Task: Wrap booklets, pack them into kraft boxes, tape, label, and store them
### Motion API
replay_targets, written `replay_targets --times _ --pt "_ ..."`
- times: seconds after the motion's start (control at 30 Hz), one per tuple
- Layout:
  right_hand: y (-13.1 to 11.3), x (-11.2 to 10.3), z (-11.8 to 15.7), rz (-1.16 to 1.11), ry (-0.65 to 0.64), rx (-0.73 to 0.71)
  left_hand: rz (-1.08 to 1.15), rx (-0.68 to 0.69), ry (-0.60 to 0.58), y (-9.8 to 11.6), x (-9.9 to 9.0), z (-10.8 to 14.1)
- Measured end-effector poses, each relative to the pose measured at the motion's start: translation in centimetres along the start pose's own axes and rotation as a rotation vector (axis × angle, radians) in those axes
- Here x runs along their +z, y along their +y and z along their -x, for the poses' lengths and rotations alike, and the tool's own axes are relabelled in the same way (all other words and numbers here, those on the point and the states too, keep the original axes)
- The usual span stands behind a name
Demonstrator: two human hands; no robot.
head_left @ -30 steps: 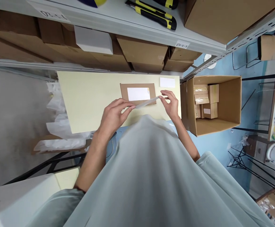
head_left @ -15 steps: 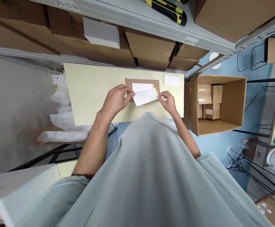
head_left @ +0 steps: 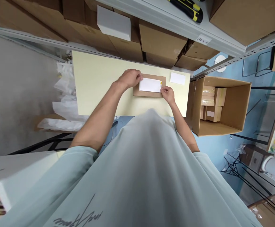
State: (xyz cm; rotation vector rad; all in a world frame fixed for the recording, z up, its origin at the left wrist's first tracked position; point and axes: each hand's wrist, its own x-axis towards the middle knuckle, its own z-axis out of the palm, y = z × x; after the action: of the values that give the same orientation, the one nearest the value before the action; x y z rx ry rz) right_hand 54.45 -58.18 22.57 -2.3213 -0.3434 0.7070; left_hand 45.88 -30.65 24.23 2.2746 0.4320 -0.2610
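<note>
A white card [head_left: 150,85] with a small yellow mark at its right end lies over a flat brown cardboard piece [head_left: 149,94] on the pale yellow table [head_left: 99,85]. My left hand [head_left: 131,78] is closed at the card's upper left corner, fingers pinched together. At the lower right corner, my right hand [head_left: 167,94] pinches the card's edge between thumb and finger. Another white card [head_left: 177,78] rests on the table to the upper right, touched by neither hand.
An open cardboard box [head_left: 234,107] holding several smaller boxes stands right of the table. Behind the table, a metal shelf [head_left: 175,28] carries brown boxes and a yellow and black cutter [head_left: 189,9]. White plastic packaging [head_left: 66,110] hangs at the left.
The held white card has gone from tilted to nearly level with the cardboard, covering the other white piece there. My left hand has moved up to its upper left corner. The camera view has shifted.
</note>
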Motion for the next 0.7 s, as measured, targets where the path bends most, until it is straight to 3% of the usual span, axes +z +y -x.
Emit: replay_targets --times 0.7 --pt "0.4 2.0 0.3 0.066 0.117 -0.026 0.039 0.067 0.117 -1.1 1.5 1.3"
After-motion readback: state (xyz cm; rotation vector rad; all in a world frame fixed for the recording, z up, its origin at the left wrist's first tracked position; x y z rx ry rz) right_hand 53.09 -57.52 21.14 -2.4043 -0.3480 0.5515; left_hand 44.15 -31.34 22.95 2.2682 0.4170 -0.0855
